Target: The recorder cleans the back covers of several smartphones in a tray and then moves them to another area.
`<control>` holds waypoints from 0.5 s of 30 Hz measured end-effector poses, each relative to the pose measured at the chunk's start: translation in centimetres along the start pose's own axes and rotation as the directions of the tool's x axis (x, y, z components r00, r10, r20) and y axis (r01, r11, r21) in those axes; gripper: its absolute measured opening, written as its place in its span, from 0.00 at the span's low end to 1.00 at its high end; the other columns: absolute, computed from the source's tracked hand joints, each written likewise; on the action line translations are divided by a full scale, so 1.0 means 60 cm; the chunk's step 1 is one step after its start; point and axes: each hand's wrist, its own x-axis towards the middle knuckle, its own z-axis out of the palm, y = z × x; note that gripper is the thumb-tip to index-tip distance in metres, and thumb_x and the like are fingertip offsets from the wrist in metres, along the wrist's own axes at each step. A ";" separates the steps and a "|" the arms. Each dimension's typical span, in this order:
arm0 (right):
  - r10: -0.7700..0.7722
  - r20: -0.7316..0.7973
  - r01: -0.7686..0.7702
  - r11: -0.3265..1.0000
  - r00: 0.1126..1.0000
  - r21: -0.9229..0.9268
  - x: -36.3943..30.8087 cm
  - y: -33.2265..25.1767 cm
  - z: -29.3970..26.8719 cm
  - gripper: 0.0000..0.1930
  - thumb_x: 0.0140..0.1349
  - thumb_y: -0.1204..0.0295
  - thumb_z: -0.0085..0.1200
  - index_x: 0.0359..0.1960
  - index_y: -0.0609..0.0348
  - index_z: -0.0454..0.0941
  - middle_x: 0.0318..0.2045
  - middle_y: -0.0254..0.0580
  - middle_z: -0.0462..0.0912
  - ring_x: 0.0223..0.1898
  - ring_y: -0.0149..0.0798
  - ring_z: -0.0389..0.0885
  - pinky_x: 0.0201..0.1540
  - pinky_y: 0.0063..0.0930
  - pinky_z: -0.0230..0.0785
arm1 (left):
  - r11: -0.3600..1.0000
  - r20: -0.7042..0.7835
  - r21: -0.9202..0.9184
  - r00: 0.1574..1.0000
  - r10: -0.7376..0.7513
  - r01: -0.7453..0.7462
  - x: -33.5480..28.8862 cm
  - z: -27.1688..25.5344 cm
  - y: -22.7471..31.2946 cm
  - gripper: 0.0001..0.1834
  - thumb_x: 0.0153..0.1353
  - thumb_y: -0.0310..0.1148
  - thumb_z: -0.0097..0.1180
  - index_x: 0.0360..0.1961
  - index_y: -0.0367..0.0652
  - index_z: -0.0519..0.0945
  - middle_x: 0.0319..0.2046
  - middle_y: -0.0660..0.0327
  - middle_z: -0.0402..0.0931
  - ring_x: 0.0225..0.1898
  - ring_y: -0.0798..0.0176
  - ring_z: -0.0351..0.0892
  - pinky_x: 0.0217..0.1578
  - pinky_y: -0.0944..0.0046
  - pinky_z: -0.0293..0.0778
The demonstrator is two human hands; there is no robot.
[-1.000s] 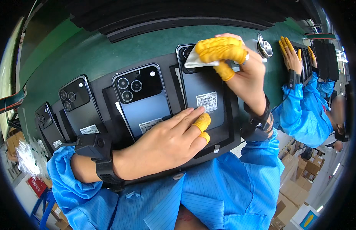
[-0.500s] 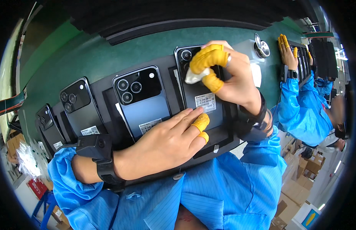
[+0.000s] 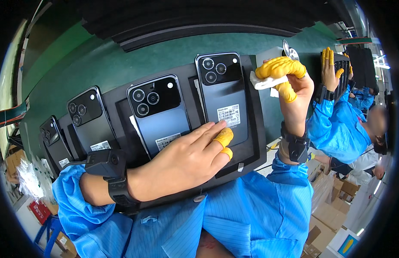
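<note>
View from the head, looking down on a black tray (image 3: pixel 251 150) carrying four dark phones laid camera-side up on a green surface (image 3: pixel 122 64). The left hand (image 3: pixel 186 159) lies flat, fingers released and spread, pressing the tray's near edge and the lower end of the rightmost phone (image 3: pixel 221 92); two fingers wear yellow finger covers (image 3: pixel 224 138). The right hand (image 3: pixel 290 86), lifted just right of that phone, has its covered fingers clenched on a folded white cloth (image 3: pixel 262 81).

Handling: the phone is judged stiff, smooth-backed and slippery, with raised camera lenses prone to marks; it is best taken by its long side edges, not by the lens block. The cloth is soft and light and gives under the pinch.

Surroundings: the middle phone (image 3: pixel 158 114) lies just left of the rightmost phone, two more (image 3: pixel 92 118) (image 3: pixel 53 139) beyond it. A small round metal piece (image 3: pixel 290 49) sits behind the tray's right end. Another person's hand (image 3: pixel 328 71) works well to the right; nothing blocks the phone.
</note>
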 end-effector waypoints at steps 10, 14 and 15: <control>-0.060 0.033 0.067 0.960 0.998 -0.272 0.020 -0.011 0.051 0.10 0.50 0.85 0.57 0.35 0.64 0.79 0.38 0.45 0.83 0.42 0.40 0.82 0.51 0.31 0.69 | 1.000 -0.005 0.006 1.000 -0.001 0.002 -0.001 0.001 0.000 0.08 0.50 0.28 0.56 0.26 0.34 0.73 0.44 0.44 0.75 0.53 0.47 0.74 0.54 0.56 0.72; -0.344 0.222 0.409 0.755 0.912 -0.511 0.065 -0.008 0.072 0.13 0.46 0.84 0.59 0.36 0.61 0.80 0.37 0.42 0.84 0.40 0.42 0.82 0.53 0.33 0.68 | 1.000 0.007 0.011 1.000 -0.001 0.001 -0.001 -0.002 0.000 0.08 0.50 0.29 0.56 0.27 0.35 0.73 0.44 0.44 0.75 0.53 0.47 0.74 0.54 0.56 0.72; -0.379 0.282 0.472 0.703 0.881 -0.532 0.077 -0.006 0.080 0.14 0.45 0.84 0.60 0.36 0.60 0.80 0.37 0.41 0.84 0.40 0.43 0.82 0.54 0.35 0.67 | 1.000 0.009 0.008 1.000 0.007 -0.007 -0.001 -0.001 0.000 0.08 0.50 0.29 0.56 0.27 0.35 0.73 0.45 0.43 0.75 0.53 0.47 0.74 0.54 0.56 0.72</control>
